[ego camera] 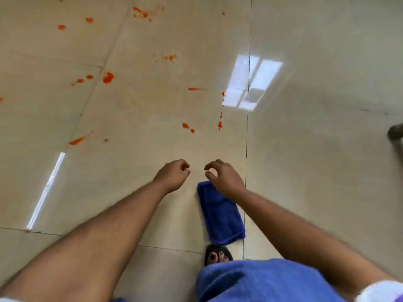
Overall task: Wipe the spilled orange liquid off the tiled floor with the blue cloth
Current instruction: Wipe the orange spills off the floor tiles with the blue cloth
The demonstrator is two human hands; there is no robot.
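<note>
Head view. Cloth (220, 214): folded, flat on floor (327, 171), just ahead of a foot (217, 256), ungripped. Right hand (225, 176): over cloth's far end, fingers loosely curled, holding nothing. Left hand (172, 174): beside it, likewise. Spill (108, 77): scattered well beyond. Cloth is best gripped first, then drops gathered inward.

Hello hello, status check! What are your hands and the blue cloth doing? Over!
Left hand and right hand both empty, fingers loosely curled. Blue cloth flat on floor, right hand above its far end. Orange splatters unwiped. Nothing blocking.
</note>
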